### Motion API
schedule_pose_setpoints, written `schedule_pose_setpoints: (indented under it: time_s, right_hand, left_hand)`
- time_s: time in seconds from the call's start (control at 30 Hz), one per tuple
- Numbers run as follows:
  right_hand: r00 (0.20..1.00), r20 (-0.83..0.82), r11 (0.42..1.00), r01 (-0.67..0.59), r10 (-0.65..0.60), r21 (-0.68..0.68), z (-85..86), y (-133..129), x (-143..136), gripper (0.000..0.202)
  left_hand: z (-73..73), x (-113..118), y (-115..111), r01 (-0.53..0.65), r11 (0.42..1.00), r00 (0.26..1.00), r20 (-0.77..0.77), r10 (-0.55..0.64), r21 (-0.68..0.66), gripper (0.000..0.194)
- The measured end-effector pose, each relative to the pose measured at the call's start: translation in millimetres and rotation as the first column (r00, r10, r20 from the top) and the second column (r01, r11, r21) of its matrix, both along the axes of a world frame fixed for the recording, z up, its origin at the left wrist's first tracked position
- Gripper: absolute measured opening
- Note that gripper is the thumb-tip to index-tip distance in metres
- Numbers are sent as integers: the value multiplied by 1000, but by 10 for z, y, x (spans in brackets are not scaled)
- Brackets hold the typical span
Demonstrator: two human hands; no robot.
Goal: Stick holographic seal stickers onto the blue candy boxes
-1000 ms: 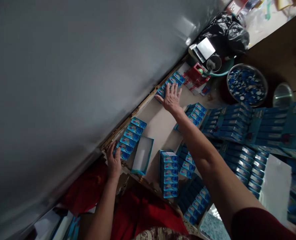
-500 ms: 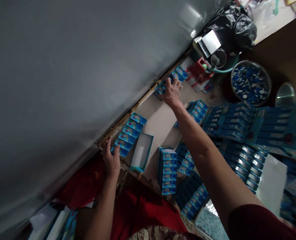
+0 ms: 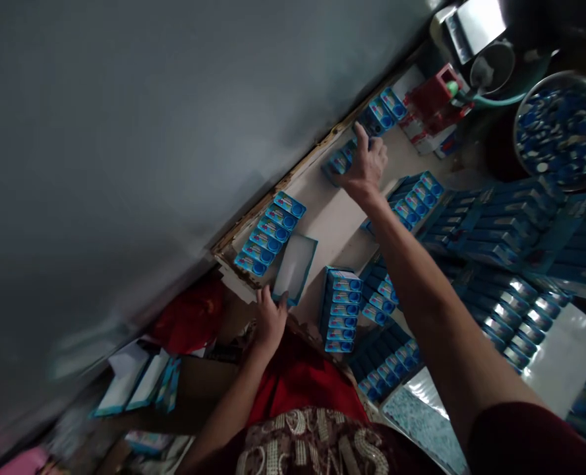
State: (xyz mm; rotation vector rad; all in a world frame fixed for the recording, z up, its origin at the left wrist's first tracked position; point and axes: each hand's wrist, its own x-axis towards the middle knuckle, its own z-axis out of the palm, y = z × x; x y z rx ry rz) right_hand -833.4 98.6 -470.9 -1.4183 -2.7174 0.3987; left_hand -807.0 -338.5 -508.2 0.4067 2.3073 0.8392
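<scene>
My right hand (image 3: 366,166) spans a short row of small blue boxes (image 3: 341,159) against the wall, thumb at the near end and fingers at the far end. Its palm hides part of them. At the near edge of the ledge, my left hand (image 3: 271,321) has its fingers apart, touching the near end of an open blue carton tray (image 3: 295,267) with a white inside. Beside that tray, a slanted row of small blue boxes (image 3: 271,234) lies along the wall side. Two more blue boxes (image 3: 387,107) lie beyond my right hand.
A filled carton (image 3: 342,310) stands right of the tray, with stacked blue cartons (image 3: 500,218) farther right. Beyond are a red holder (image 3: 434,95), a metal bowl of blue-and-white pieces (image 3: 564,132) and a scale (image 3: 475,30). The grey wall (image 3: 174,119) bounds the left.
My left hand has left the near end of the slanted row and moved right to the tray's near end. My right hand stays at the far row. The view has shifted.
</scene>
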Motion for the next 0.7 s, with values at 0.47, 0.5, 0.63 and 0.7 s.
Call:
schedule_pose_setpoints:
  time_s: [0.47, 0.5, 0.63, 0.7]
  right_hand:
    - [933, -341, 911, -235, 114, -340, 135, -1171, 949, 106]
    - [942, -306, 909, -240, 134, -341, 126, -1146, 907, 106]
    - [977, -95, 922, -210, 190, -325, 260, -1121, 725, 108]
    - [977, -33, 927, -212, 212, -308, 347, -1159, 654, 106]
  left_hand:
    - [-355, -236, 1027, 206, 977, 977, -64, -203, 46, 42]
    - [-342, -266, 1037, 224, 975, 971, -83, -222, 9, 43]
    - [-232, -383, 1039, 261, 963, 948, -169, -268, -64, 45]
    - [-188, -428, 1033, 286, 957, 937, -197, -290, -45, 45]
